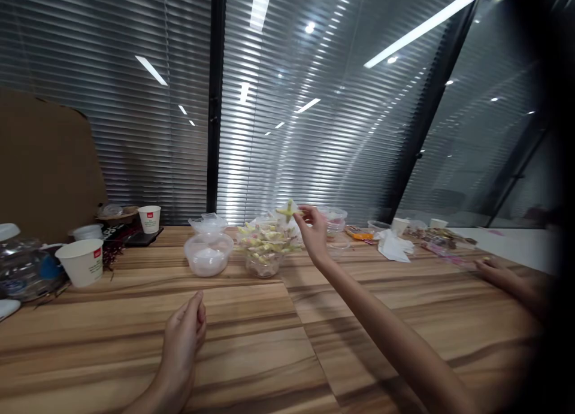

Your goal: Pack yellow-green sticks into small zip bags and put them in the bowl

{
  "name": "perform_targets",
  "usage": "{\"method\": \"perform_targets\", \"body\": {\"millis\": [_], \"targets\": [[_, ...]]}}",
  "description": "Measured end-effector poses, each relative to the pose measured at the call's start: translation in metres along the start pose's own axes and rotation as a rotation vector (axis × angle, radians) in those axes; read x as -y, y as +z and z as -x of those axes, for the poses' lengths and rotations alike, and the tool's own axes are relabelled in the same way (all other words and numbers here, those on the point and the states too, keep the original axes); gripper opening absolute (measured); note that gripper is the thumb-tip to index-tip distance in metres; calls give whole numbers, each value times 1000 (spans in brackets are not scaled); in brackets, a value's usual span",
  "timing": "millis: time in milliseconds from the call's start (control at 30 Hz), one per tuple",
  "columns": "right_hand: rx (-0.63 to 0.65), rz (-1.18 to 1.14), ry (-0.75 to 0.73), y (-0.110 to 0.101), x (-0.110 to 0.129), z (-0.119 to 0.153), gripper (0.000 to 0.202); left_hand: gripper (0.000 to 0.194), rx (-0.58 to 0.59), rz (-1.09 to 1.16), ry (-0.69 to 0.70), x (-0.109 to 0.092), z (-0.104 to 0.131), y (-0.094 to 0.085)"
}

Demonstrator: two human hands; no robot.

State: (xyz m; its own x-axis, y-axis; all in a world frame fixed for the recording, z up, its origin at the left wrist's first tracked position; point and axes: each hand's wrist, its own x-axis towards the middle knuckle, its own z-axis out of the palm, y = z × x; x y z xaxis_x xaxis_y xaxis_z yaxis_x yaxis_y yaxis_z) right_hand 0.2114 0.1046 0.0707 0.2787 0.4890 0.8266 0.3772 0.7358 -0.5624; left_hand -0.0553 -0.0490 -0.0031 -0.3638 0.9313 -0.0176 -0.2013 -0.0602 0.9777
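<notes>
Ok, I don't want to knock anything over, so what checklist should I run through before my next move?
1. Right hand has hold of the yellow-green pointed piece: ok, at the fingertips.
2. Left hand is empty: cannot tell, its fingers are curled in.
3. Heaped bowl stands upright: ok.
4. Pieces sit below that bowl's rim: not ok, they pile well above it.
5. Clear bowl on its left stands upright: ok.
6. Other person's hand is away from yours: ok, far right.

Wood table (242, 354): cup (81, 264) left — clear bowl (208, 258), then heaped bowl (263, 268) (yellowish pieces (265, 241)), far middle — tissue (393, 246) far right.
</notes>
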Motion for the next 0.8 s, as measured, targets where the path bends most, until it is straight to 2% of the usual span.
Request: {"method": "perform_targets", "body": {"millis": [133, 367, 600, 800], "targets": [[73, -5, 39, 3, -8, 1, 38, 44, 10, 19, 7, 0, 2, 0], [126, 14, -8, 6, -11, 3, 32, 42, -9, 26, -18, -2, 4, 3], [126, 55, -39, 9, -17, 8, 32, 41, 8, 33, -29, -2, 3, 2], [128, 184, -87, 7, -17, 14, 30, 41, 14, 36, -35, -4, 5, 2]]}}
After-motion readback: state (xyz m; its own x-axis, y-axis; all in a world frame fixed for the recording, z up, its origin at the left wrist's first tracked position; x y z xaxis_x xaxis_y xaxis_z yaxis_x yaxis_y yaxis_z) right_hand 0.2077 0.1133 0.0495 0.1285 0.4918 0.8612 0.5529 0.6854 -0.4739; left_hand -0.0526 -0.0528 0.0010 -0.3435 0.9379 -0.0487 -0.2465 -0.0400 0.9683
